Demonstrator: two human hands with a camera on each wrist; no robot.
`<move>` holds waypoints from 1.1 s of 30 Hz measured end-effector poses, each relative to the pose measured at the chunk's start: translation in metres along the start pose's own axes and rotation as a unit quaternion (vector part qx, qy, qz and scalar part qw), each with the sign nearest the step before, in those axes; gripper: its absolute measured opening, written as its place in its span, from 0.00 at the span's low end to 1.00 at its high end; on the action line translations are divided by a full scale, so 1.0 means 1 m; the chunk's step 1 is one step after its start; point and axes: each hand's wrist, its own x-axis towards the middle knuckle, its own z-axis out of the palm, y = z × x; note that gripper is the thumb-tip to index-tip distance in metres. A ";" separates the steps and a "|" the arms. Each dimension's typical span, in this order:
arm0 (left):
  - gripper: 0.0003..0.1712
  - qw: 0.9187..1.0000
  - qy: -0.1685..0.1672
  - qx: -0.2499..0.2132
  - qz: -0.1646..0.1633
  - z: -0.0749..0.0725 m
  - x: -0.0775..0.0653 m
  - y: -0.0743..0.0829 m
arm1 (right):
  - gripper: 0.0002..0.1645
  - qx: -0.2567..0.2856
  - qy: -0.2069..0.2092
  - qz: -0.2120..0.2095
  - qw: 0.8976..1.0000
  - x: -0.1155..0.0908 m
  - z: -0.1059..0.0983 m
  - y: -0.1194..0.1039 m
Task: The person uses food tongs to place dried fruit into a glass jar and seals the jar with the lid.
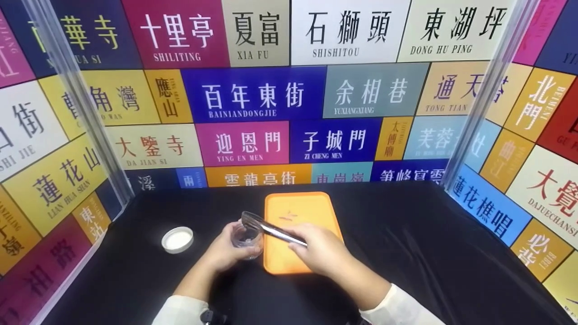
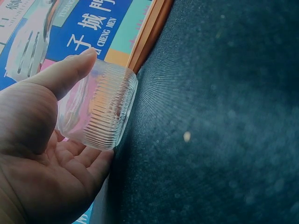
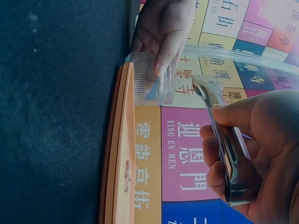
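My left hand (image 1: 222, 247) holds a small clear glass jar (image 1: 246, 240) with ribbed sides, just left of the orange tray. In the left wrist view, the thumb lies at the rim of the jar (image 2: 105, 105) and the fingers reach round its other side. My right hand (image 1: 321, 248) grips metal tongs (image 1: 282, 234), whose tips are over the jar's mouth. The tongs (image 3: 224, 144) look nearly closed; whether anything is between the tips cannot be made out. A few small reddish pieces (image 1: 287, 216) lie on the orange tray (image 1: 282, 259).
A round white lid (image 1: 177, 239) lies on the black cloth (image 1: 135, 262) left of the jar. Panels with Chinese lettering (image 1: 253, 95) enclose the back and sides. A small pale speck (image 2: 187, 136) shows on the cloth in the left wrist view.
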 end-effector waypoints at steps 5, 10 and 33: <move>0.57 1.000 0.005 0.010 -0.001 -0.001 -0.001 0.001 | 0.28 0.001 0.014 -0.015 1.000 0.001 0.002 0.001; 0.56 1.000 0.004 0.006 0.003 -0.001 -0.001 0.001 | 0.36 -0.001 0.009 0.009 1.000 0.001 0.001 0.002; 0.57 1.000 0.002 0.006 -0.005 0.000 0.000 -0.001 | 0.35 -0.009 0.014 0.148 0.989 0.019 -0.004 0.063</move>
